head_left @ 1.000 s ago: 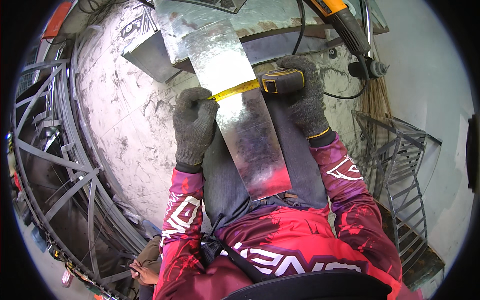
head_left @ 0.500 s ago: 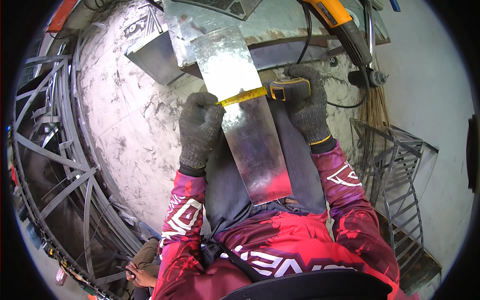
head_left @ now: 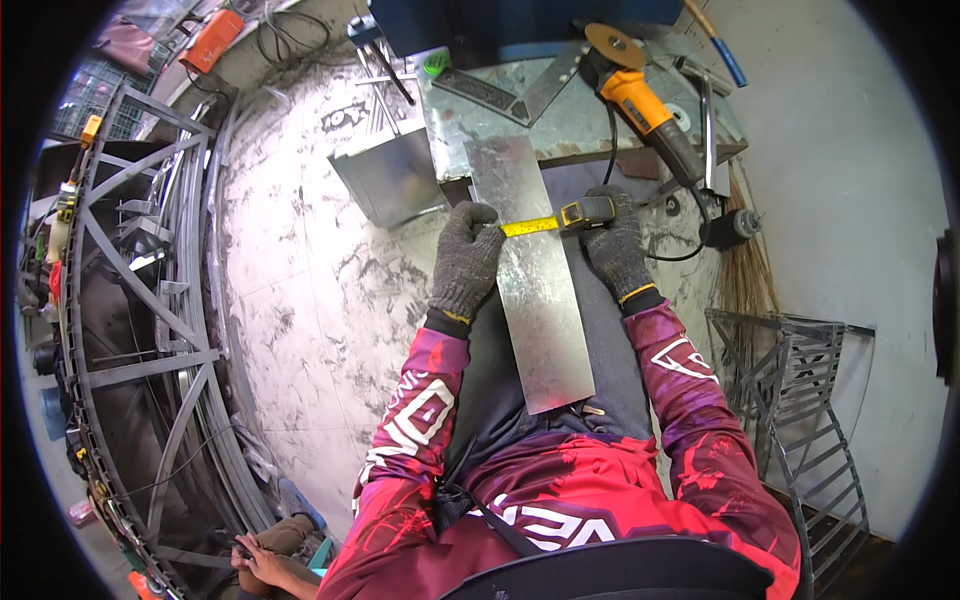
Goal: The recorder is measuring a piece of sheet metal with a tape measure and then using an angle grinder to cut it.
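A long flat strip of sheet metal (head_left: 548, 325) lies lengthwise over my thighs, its far end at the bench edge. Across its upper half runs the yellow blade (head_left: 530, 227) of a tape measure (head_left: 587, 213). My left hand (head_left: 467, 265), in a dark knit glove, is closed at the blade's end, by the strip's left edge. The fingertips there are partly hidden. On the right edge, my gloved right hand (head_left: 620, 250) grips the black-and-yellow tape case.
On the metal-topped bench (head_left: 455, 115) rest an orange angle grinder (head_left: 640, 103) and a metal square (head_left: 490, 95). A metal box (head_left: 390, 178) stands left of it. Metal frames (head_left: 150, 370) line the left; a ladder-like frame (head_left: 815, 430) leans right. Another person's hand (head_left: 262, 562) shows lower left.
The view has shifted, showing more of the bench. My hands are closer together, and a shorter length of blade shows between them. Both still hold the tape measure across the strip.
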`<control>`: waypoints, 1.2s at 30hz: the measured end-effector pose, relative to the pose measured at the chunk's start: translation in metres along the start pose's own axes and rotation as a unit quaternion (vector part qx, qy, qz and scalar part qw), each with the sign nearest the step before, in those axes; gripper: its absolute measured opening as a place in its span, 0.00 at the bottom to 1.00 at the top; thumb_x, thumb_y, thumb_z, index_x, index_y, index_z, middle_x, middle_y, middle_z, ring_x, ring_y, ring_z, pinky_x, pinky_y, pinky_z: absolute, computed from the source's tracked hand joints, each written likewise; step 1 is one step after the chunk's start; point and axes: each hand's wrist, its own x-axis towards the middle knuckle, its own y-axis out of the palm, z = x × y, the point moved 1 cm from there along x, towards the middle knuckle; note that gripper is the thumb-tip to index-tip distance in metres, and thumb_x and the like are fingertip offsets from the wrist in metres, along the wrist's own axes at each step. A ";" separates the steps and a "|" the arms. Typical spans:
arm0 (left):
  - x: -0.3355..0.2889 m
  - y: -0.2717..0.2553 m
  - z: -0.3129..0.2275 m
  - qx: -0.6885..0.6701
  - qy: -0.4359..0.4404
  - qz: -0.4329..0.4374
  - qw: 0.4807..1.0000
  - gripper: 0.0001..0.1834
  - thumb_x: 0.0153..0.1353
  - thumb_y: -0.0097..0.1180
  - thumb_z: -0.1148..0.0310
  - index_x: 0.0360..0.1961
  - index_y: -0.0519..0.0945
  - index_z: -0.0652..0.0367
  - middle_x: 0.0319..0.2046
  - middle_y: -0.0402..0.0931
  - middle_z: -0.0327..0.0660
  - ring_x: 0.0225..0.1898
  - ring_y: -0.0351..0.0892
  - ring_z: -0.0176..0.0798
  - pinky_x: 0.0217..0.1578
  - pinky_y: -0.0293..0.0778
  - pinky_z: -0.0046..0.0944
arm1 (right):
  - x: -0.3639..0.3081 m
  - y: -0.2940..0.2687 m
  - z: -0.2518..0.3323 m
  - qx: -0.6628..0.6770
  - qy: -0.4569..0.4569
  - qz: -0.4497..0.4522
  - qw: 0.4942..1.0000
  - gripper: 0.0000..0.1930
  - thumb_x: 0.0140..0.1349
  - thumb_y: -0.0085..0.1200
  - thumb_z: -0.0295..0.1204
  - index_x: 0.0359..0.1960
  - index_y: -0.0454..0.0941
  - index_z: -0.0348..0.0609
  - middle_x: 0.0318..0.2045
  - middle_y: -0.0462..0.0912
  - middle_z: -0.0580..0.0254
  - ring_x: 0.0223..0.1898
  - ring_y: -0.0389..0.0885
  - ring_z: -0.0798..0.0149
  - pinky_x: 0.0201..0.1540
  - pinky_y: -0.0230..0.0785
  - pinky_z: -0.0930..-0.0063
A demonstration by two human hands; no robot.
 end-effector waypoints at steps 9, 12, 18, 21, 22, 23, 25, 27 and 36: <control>-0.002 0.002 0.023 0.049 0.077 -0.018 0.996 0.10 0.62 0.54 0.66 0.43 0.77 0.54 0.37 0.80 0.45 0.42 0.80 0.44 0.44 0.73 0.41 | 0.013 -0.036 0.114 -0.102 -0.057 0.116 0.986 0.17 0.49 0.59 0.21 0.44 0.77 0.39 0.41 0.81 0.46 0.45 0.82 0.47 0.48 0.73 0.62; -0.010 0.006 0.007 0.028 0.065 -0.057 0.996 0.08 0.62 0.53 0.70 0.41 0.77 0.57 0.36 0.80 0.43 0.40 0.79 0.40 0.43 0.73 0.39 | 0.012 -0.031 0.105 -0.100 -0.077 0.084 0.988 0.16 0.50 0.58 0.21 0.43 0.77 0.39 0.40 0.81 0.46 0.45 0.82 0.47 0.48 0.73 0.61; -0.023 -0.022 -0.010 -0.018 0.085 -0.033 0.996 0.09 0.60 0.52 0.77 0.42 0.78 0.63 0.33 0.75 0.35 0.36 0.72 0.28 0.39 0.70 0.31 | 0.004 -0.014 0.081 -0.022 -0.033 0.098 0.994 0.18 0.52 0.54 0.18 0.46 0.75 0.39 0.39 0.83 0.51 0.45 0.83 0.54 0.49 0.74 0.63; -0.037 -0.032 -0.053 -0.018 0.100 0.015 0.995 0.09 0.61 0.53 0.77 0.42 0.78 0.63 0.33 0.75 0.35 0.36 0.72 0.28 0.40 0.71 0.31 | 0.003 -0.013 0.092 0.178 -0.047 0.170 0.968 0.16 0.54 0.58 0.18 0.46 0.75 0.39 0.37 0.84 0.59 0.40 0.83 0.67 0.46 0.76 0.71; -0.042 -0.036 -0.055 -0.014 0.090 0.007 0.996 0.09 0.61 0.53 0.77 0.42 0.78 0.63 0.33 0.75 0.35 0.36 0.72 0.28 0.40 0.71 0.31 | -0.003 -0.016 0.110 0.184 -0.041 0.180 0.965 0.16 0.54 0.58 0.18 0.46 0.75 0.39 0.37 0.84 0.59 0.40 0.83 0.67 0.46 0.76 0.71; -0.046 -0.041 -0.055 0.028 0.102 0.002 0.994 0.08 0.61 0.52 0.77 0.42 0.77 0.63 0.33 0.75 0.35 0.35 0.72 0.28 0.40 0.71 0.31 | -0.011 -0.024 0.130 0.123 -0.051 0.179 0.975 0.15 0.53 0.63 0.20 0.43 0.76 0.39 0.36 0.83 0.59 0.40 0.83 0.67 0.45 0.75 0.70; -0.054 -0.040 -0.062 0.057 0.092 0.014 0.994 0.07 0.62 0.52 0.76 0.41 0.76 0.64 0.34 0.77 0.41 0.39 0.75 0.35 0.44 0.73 0.37 | -0.020 -0.022 0.130 0.061 -0.076 0.151 0.984 0.19 0.48 0.74 0.27 0.40 0.77 0.40 0.35 0.82 0.59 0.37 0.82 0.65 0.43 0.76 0.67; -0.057 -0.042 -0.052 0.080 0.103 0.023 0.991 0.06 0.61 0.51 0.77 0.40 0.76 0.63 0.34 0.76 0.39 0.37 0.74 0.32 0.42 0.72 0.34 | -0.024 -0.023 0.145 0.031 -0.033 0.171 0.984 0.20 0.48 0.73 0.27 0.40 0.77 0.40 0.34 0.81 0.59 0.37 0.82 0.64 0.43 0.76 0.67; -0.076 -0.052 -0.070 0.050 0.027 0.030 0.998 0.06 0.65 0.47 0.78 0.41 0.74 0.61 0.29 0.70 0.35 0.28 0.70 0.27 0.30 0.69 0.31 | -0.025 0.001 0.125 0.064 -0.117 0.122 0.983 0.25 0.43 0.72 0.18 0.45 0.77 0.42 0.49 0.80 0.54 0.51 0.81 0.60 0.52 0.73 0.70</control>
